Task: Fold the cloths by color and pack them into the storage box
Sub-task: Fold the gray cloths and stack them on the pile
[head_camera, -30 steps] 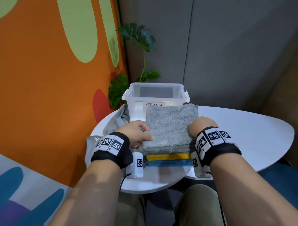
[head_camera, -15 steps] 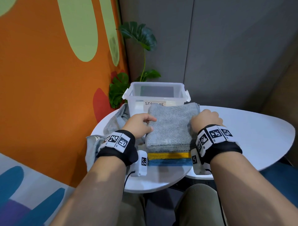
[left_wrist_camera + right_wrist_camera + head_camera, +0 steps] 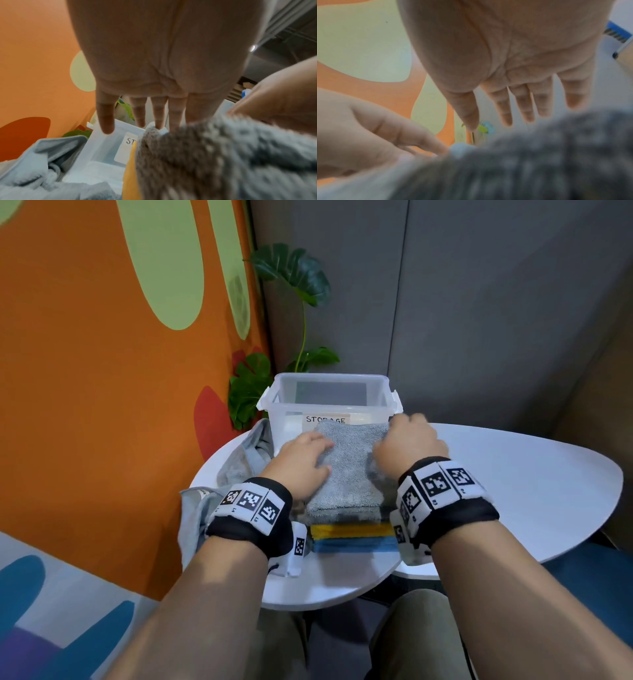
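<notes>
Before the clear storage box (image 3: pixel 329 402), both flat hands press the grey cloth (image 3: pixel 349 474).

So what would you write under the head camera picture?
Both hands smooth a gray cloth stacked before the storage box.

Outstretched hands (image 3: pixel 513 60) over grey cloth (image 3: pixel 530 162)

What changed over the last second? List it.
Both hands slid forward along the grey cloth toward the storage box: left hand over its left side, right hand to its far right corner. The stack with yellow cloth and blue cloth stayed put.
</notes>
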Demonstrator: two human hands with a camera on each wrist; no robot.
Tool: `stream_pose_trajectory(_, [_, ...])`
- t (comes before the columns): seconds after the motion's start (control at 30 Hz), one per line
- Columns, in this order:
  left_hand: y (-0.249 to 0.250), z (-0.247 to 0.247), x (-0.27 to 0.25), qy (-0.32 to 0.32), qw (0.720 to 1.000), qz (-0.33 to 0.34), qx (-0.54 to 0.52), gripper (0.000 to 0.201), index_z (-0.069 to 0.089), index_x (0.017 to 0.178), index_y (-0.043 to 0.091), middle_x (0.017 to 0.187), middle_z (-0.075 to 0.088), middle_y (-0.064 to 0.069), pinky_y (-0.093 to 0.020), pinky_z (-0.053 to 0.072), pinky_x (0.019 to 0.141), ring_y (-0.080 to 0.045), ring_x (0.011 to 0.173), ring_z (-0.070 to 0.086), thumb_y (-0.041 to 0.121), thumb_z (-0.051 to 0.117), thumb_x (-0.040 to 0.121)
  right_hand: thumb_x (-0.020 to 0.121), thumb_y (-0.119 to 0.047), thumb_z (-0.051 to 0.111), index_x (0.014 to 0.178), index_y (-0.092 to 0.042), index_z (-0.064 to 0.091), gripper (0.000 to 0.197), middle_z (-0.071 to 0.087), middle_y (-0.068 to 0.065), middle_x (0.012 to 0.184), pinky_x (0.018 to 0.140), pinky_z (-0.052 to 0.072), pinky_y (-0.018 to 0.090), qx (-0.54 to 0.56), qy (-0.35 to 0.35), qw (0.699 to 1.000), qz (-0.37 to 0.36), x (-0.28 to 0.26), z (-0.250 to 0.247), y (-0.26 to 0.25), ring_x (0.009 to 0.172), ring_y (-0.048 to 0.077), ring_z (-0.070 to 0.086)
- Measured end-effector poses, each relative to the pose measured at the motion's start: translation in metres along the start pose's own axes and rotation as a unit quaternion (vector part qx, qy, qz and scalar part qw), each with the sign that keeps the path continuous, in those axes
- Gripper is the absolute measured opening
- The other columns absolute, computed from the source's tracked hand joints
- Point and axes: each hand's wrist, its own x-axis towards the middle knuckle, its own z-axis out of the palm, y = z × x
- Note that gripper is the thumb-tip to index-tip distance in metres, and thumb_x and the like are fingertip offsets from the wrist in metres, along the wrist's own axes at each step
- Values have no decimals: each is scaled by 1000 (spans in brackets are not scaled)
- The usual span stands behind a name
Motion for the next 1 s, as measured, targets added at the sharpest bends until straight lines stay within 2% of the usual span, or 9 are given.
stream_pose_trajectory(0.07, [1, 11, 2, -61, 997, -3, 54, 57, 25, 151, 20, 160, 14, 0, -42, 17, 119, -23, 146, 16, 33, 45, 99, 89, -40, 46, 137, -13, 40, 55, 38, 11, 143, 102, 33, 46, -28, -86, 996, -7, -3, 16, -6, 131, 29, 36])
stream_pose_trajectory(0.13, [-6, 26, 2, -117, 990, -31, 73, 61, 11, 154, 22, 161, 0, 4, -49, 14, 119, -25, 148, 3, 41, 35, 101, 89, -57, 40, 150, -17, 20, 76, 12, 7, 158, 112, 18, 52, -64, -152, 986, 1, -8, 36, -1, 144, 29, 13])
stream_pose_trajectory(0.17, [-11, 33, 2, -133, 988, -39, 74, 62, 6, 154, 25, 161, -6, 7, -53, 13, 118, -25, 148, -3, 46, 31, 101, 89, -64, 35, 152, -20, 9, 81, -1, 4, 160, 114, 11, 54, -74, -169, 983, 0, -10, 45, 3, 146, 28, 2])
stream_pose_trajectory(0.23, [-18, 42, 0, -146, 985, -51, 72, 63, -1, 153, 30, 159, -12, 13, -58, 13, 116, -25, 147, -11, 52, 24, 100, 88, -70, 25, 152, -24, -2, 84, -14, 0, 159, 115, 5, 57, -79, -187, 979, -7, -11, 55, 12, 147, 25, -8])
stream_pose_trajectory(0.57, [-21, 43, -8, -138, 987, -67, 53, 69, -2, 152, 37, 157, -13, 22, -68, 8, 111, -24, 146, -15, 63, 25, 95, 85, -76, 22, 152, -26, -4, 87, -17, -2, 159, 114, 5, 60, -83, -200, 976, -17, -9, 59, 16, 146, 24, -11])
stream_pose_trajectory(0.67, [-29, 38, -12, -106, 993, -50, 24, 74, 10, 153, 32, 160, 0, 15, -60, 14, 114, -24, 148, -6, 63, 38, 92, 86, -75, 24, 153, -26, -2, 87, -14, -2, 159, 113, 3, 61, -95, -195, 976, -10, -11, 55, 13, 146, 25, -9])
stream_pose_trajectory(0.77, [-40, 26, -17, -26, 998, -42, -27, 62, 34, 147, 25, 152, 35, -1, -42, 26, 114, -23, 141, 26, 50, 52, 93, 90, -66, 27, 153, -22, 4, 80, -9, 2, 160, 111, -3, 64, -116, -183, 976, 6, -17, 45, 2, 147, 25, -8])
stream_pose_trajectory(0.9, [-75, 17, -27, -4, 984, -179, -16, 47, 49, 134, 30, 139, 50, -4, -46, 40, 104, -26, 126, 46, 45, 54, 89, 95, -33, 29, 152, -18, 14, 61, 1, 5, 160, 110, -4, 65, -112, -135, 985, -7, -22, 34, -27, 147, 26, -4])
stream_pose_trajectory(1.0, [-99, 13, -37, -10, 961, -276, 26, 49, 50, 132, 31, 136, 50, -8, -49, 41, 101, -30, 124, 46, 43, 53, 85, 93, -31, 37, 150, -17, 20, 61, 8, 6, 160, 113, 1, 62, -75, -135, 986, -68, -24, 32, -51, 147, 25, 1])
